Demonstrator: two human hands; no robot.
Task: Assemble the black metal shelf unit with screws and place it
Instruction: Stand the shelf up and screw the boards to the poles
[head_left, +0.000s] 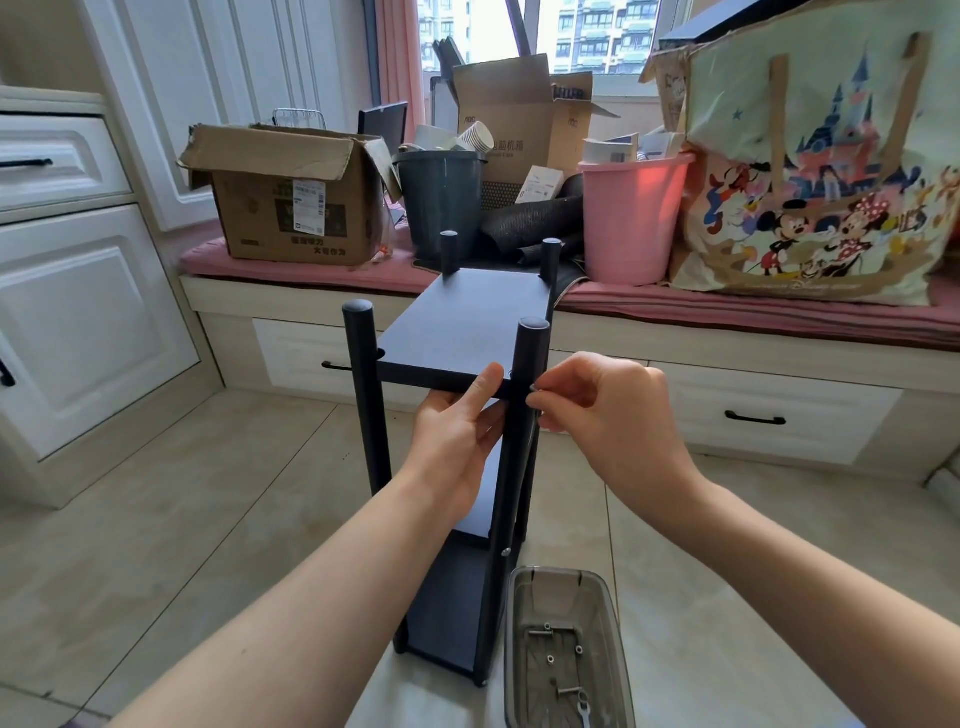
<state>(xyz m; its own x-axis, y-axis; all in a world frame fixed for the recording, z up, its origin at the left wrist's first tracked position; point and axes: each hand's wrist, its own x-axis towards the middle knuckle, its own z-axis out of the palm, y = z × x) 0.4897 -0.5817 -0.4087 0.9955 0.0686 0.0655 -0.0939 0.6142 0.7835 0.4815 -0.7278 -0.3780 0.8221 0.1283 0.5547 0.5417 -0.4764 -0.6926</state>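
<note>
- At the bottom right of the frame, a clear plastic tray (566, 649) sits on the tiled floor (182, 519), holding a few loose screws (549, 659) and a small wrench (583, 713).
- Just left of the tray stands the black shelf unit (457, 332), upright on the floor in the middle of the frame, with a top board, lower boards beneath it, and four round posts that rise above the top board.
- The left hand (457, 431) grips the near edge of the top board: thumb laid flat on top, fingers curled underneath, close beside the near right post (522, 415).
- The right hand (602, 410) is curled, its fingertips (537, 397) pinching a small silvery piece, apparently a screw, against the right side of that same post, level with the top board. The piece is mostly hidden by the fingers.
- A silvery screw head (505, 552) shows lower on the near right post.
- Behind the shelf runs a window bench with a pink cushion (727, 312) and white drawers below.
- On the bench, left to right: a cardboard box (291, 208), a dark grey bin (441, 202), a pink bin (631, 223), and a large cartoon-printed bag (821, 171).
- White cabinets (78, 291) fill the left of the frame.
</note>
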